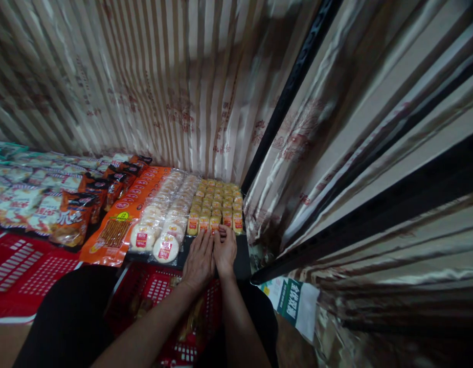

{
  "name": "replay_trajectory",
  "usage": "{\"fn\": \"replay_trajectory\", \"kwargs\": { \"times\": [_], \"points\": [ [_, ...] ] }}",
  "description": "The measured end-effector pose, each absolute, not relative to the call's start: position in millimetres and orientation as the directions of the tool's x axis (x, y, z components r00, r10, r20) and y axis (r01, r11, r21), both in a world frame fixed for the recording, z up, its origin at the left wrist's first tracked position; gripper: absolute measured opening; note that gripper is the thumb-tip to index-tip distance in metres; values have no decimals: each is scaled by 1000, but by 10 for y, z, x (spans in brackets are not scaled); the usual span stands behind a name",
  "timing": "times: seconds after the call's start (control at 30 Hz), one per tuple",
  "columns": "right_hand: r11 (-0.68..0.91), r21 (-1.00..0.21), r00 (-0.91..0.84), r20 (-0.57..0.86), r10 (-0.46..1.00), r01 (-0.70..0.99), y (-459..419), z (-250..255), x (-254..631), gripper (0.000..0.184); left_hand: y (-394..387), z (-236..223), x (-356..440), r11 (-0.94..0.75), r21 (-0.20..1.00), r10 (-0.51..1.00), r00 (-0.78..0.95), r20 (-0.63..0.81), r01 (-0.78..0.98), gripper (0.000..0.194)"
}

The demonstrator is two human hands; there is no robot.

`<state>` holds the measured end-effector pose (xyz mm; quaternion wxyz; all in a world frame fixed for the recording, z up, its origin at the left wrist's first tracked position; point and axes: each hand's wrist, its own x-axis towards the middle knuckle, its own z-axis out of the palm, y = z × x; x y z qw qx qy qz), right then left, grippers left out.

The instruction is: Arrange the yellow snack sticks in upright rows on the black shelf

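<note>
Small yellow snack packs point(216, 199) with red-and-white labels stand in tight rows at the right end of a dark shelf point(243, 255). My left hand point(200, 259) lies palm down at their front, its fingers stretched out towards the front row. Close against it, my right hand point(225, 251) has its fingers bent and pinched at a front-row snack pack point(215, 223) near the middle. The fingers partly hide the lower edges of the front packs. Left of these packs lie two rows of round white crackers point(166, 248) in clear wrappers.
Orange bags of stick snacks point(115, 230) overlap beside the crackers, with black-and-orange bags point(73, 217) and white bags point(23, 202) further left. A red basket point(159, 289) holding some packs sits below my arms; another red basket point(25, 271) is left. Striped curtains and black posts point(286, 102) border the shelf.
</note>
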<state>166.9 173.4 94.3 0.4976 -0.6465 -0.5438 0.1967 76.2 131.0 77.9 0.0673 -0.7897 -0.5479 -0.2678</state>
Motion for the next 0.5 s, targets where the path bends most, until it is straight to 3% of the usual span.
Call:
{"fn": "replay_trajectory", "kwargs": {
  "times": [0.33,0.5],
  "points": [
    [157,-795,374,438,818,586,1320,1009,1687,27,1212,854,660,-451,384,857,272,437,806,44],
    [226,-768,283,468,837,600,1125,1016,1535,25,991,864,551,-467,471,871,297,392,748,41]
  ]
}}
